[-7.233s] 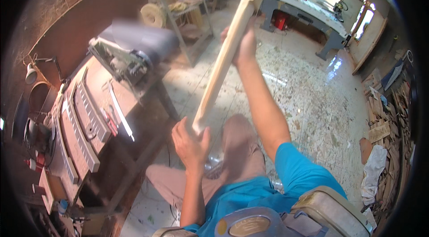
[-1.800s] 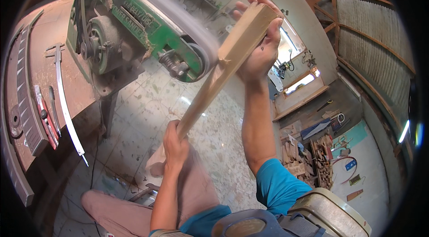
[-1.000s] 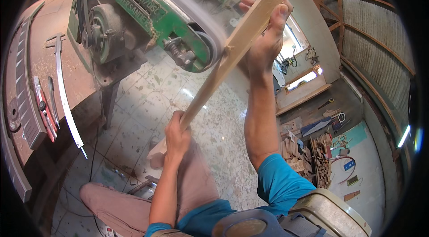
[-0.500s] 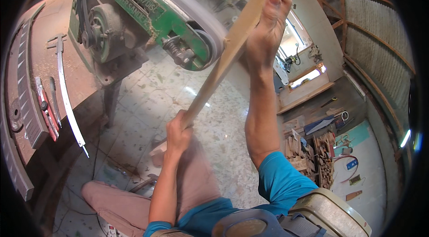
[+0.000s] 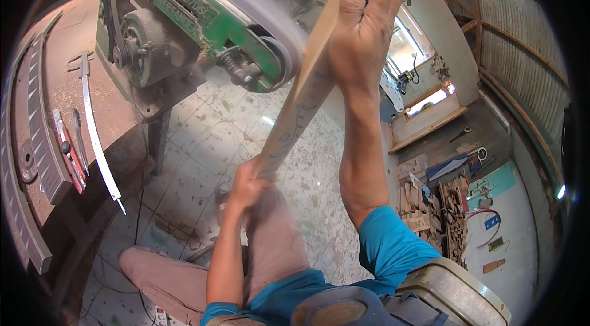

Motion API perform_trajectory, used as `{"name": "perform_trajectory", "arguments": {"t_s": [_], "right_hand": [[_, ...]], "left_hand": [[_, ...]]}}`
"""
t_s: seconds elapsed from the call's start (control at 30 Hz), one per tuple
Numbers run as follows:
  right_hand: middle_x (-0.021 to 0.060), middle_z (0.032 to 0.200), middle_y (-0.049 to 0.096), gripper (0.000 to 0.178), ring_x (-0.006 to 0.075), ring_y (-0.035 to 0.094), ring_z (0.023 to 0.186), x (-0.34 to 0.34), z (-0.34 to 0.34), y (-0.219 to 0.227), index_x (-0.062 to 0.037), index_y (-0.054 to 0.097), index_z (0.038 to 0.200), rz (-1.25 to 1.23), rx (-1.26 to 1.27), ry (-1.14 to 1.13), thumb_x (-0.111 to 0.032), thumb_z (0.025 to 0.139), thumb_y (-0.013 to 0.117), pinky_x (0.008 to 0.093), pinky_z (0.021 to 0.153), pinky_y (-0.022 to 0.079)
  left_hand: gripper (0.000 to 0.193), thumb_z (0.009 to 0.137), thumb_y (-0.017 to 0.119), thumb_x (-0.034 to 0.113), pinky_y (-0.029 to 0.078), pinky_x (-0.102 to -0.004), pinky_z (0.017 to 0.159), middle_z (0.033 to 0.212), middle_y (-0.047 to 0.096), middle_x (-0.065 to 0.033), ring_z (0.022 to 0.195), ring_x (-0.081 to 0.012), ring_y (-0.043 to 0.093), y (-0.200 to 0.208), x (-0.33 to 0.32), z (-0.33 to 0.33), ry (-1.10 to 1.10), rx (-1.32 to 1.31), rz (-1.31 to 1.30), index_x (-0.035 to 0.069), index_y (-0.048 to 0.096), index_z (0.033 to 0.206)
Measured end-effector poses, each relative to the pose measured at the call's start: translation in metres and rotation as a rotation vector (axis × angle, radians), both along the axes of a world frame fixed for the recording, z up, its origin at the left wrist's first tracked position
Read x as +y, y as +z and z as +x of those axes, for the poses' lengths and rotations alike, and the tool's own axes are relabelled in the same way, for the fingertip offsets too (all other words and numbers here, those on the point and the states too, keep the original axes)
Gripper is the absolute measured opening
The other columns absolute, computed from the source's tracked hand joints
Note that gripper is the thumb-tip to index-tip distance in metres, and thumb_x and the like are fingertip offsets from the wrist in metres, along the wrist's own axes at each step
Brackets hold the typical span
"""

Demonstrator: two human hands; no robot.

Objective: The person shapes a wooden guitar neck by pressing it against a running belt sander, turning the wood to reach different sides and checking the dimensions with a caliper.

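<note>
At your left stands the workbench [image 5: 117, 102], sawdust on its top. At its far side, the green belt sander [image 5: 206, 28] points its rounded end your way, the belt blurred. Over on the right, well apart, wood offcuts [image 5: 424, 215] are stacked. Your wooden bar [image 5: 301, 105] slants from near left to far right, its left side appearing to touch the sander's rounded end; blue marks run along its face. Dark curved strips [image 5: 44, 117] lie on the bench's left, with a metal caliper [image 5: 92, 118] to their right, overhanging the edge. Your right hand [image 5: 364, 37] is folded over the bar's far end; your left hand [image 5: 247, 184] wraps its near part. Between strips and caliper lies a red cutter [image 5: 69, 157].
</note>
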State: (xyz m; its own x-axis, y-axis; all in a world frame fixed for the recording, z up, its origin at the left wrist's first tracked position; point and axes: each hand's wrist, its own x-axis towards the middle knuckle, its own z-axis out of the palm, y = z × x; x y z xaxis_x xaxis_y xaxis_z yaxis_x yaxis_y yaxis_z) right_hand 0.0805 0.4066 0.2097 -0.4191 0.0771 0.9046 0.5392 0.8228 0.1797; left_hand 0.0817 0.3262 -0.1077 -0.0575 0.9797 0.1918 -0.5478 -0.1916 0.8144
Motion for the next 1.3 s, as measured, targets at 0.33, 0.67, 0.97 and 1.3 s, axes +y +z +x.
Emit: {"name": "perform_trajectory", "arguments": {"t_s": [0.33,0.67,0.97,1.3], "right_hand": [[0.0152,0.114,0.049,0.050,0.0338,0.061,0.106,-0.010,0.000,-0.002,-0.0045,0.056,0.125,-0.030,-0.011,-0.121,-0.050,0.110,0.044,0.0463,0.093,0.049],[0.0184,0.119,0.049,0.051,0.0400,0.063,0.107,-0.018,-0.002,-0.002,-0.0043,0.055,0.127,-0.022,-0.045,-0.295,-0.050,0.109,0.045,0.0500,0.090,0.051],[0.0183,0.121,0.049,0.049,0.0416,0.063,0.107,-0.016,-0.001,-0.004,-0.0053,0.054,0.128,-0.005,-0.068,-0.389,-0.049,0.106,0.051,0.0524,0.088,0.053],[0.0157,0.122,0.047,0.048,0.0339,0.061,0.103,-0.009,0.000,0.004,-0.0062,0.053,0.130,-0.114,-0.020,-0.085,-0.043,0.100,0.057,0.0453,0.095,0.049]], "left_hand": [[0.041,0.057,0.057,-0.001,0.053,-0.0295,0.063,0.081,0.068,-0.0121,0.071,-0.0188,0.064,-0.007,0.003,-0.004,-0.164,-0.088,-0.009,-0.008,0.066,0.097],[0.039,0.063,0.066,0.001,0.051,-0.0308,0.068,0.089,0.067,-0.0093,0.080,-0.0182,0.063,-0.004,-0.002,-0.009,-0.302,-0.116,-0.060,-0.007,0.067,0.101],[0.033,0.065,0.070,0.002,0.050,-0.0299,0.071,0.088,0.067,-0.0058,0.080,-0.0162,0.062,-0.008,0.004,-0.010,-0.385,-0.127,-0.057,-0.004,0.069,0.097],[0.040,0.059,0.060,0.001,0.051,-0.0307,0.065,0.083,0.067,-0.0118,0.073,-0.0190,0.064,-0.001,-0.003,0.004,-0.105,-0.127,-0.013,-0.006,0.064,0.098]]}}
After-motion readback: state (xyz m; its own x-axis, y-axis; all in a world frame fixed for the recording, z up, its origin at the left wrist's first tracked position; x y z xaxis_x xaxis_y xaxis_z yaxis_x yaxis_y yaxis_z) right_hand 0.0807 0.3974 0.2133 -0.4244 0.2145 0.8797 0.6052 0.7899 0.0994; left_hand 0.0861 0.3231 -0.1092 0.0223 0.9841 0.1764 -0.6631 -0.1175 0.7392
